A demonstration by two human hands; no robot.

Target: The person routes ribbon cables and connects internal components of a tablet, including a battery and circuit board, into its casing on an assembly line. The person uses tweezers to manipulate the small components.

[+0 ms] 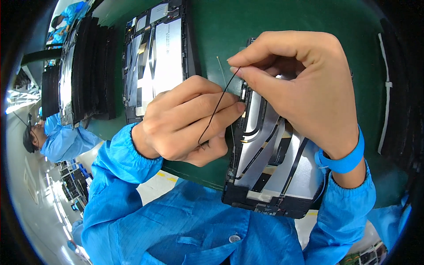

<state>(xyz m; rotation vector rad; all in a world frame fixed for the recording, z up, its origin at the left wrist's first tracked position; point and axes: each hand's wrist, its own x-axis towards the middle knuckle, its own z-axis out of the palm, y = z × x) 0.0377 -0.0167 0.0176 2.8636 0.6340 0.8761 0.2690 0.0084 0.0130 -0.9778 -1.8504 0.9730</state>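
In front of me lies an opened tablet-like device (263,172), its black frame around silver panels and dark ribbon cables. Above its far left part, my right hand (304,84) pinches one end of a thin black cable (217,106) between thumb and index finger. That cable hangs down across the back of my left hand (187,121). The left hand's fingers are curled closed, with a fingertip at the device's left edge; what they grip is hidden. A fine pale wire (221,66) sticks up just beyond them. A blue wrist band (342,161) circles my right wrist.
Left of my hands lies a second opened device (168,53) on the green table (225,22). Farther left stands a row of dark upright panels (95,70). A black strip with a white edge (383,92) lies at the right. A person in blue (66,139) sits at the left.
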